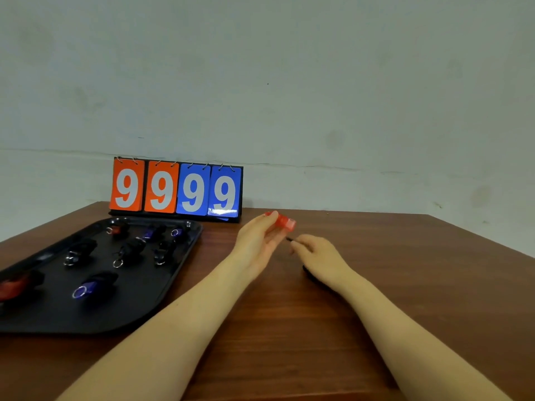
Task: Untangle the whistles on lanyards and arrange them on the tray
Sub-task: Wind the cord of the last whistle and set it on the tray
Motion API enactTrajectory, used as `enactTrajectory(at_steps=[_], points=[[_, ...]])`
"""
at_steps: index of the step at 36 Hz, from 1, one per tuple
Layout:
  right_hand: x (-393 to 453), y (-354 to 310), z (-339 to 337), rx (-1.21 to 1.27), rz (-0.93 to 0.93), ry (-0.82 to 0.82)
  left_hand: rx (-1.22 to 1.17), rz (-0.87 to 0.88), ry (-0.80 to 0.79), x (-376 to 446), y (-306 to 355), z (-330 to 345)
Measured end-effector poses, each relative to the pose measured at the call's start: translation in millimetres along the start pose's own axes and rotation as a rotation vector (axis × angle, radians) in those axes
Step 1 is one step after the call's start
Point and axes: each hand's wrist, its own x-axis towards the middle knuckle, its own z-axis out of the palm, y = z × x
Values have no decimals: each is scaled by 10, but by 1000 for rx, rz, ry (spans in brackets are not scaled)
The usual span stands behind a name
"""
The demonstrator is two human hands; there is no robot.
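My left hand holds a red whistle between thumb and fingers, just above the wooden table. My right hand is close beside it on the right, pinching the whistle's black lanyard; more black cord shows under that wrist. At the left lies a black tray with several wrapped whistles on it, among them a blue one near the front and a red one at the left edge.
A flip scoreboard reading 9999 in orange and blue stands at the table's back edge, against a pale wall. Bare wood stretches to the right of my hands and toward me.
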Motion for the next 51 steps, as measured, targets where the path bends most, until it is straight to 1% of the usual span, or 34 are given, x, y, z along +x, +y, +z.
enactTrajectory(at_steps=[1,2,4,7,9,12,14,17,20,23,25,28,29,31,33,35,37,43,46,48,51], points=[[-7,4,17,-80,-37,-45,-12,12,5,7,0,0],[-10,-2,30,-109,-58,-82,-4,24,12,16,1,-2],[-19,-23,43,-104,-76,-104,75,48,35,33,-8,-22],[-49,-70,27,-72,-104,-88,243,80,128,60,-16,-75],[-65,-85,13,-59,-125,-81,284,108,160,73,-9,-104],[-81,-110,2,-58,-177,-62,332,126,157,76,-18,-125],[-69,-118,6,-63,-209,-54,421,140,147,72,-37,-134],[-53,-128,5,32,-234,3,531,161,114,51,-47,-132],[-49,-136,-25,182,-191,141,588,181,84,33,-45,-120],[-30,-124,-65,252,-90,253,710,195,63,39,-47,-109],[-23,-110,-86,280,-35,287,725,167,22,20,-55,-86],[-6,-73,-107,304,31,312,682,130,-73,-18,-67,-35],[-4,-69,-115,309,41,308,629,112,-103,-26,-72,-23],[7,-61,-122,326,45,280,435,63,-154,-41,-86,3],[2,-52,-107,336,35,234,254,23,-164,-45,-92,29],[-23,-55,-63,300,-18,176,154,6,-147,-38,-95,30],[-50,-75,-6,246,-65,104,126,12,-123,-24,-91,3],[-45,-84,49,41,-104,-19,220,77,-27,34,-62,-75],[-55,-103,71,-53,-130,-89,372,123,42,66,-34,-112],[-62,-126,84,-60,-157,-77,503,155,81,80,-21,-147],[-48,-147,77,32,-155,21,640,187,88,91,-12,-186]])
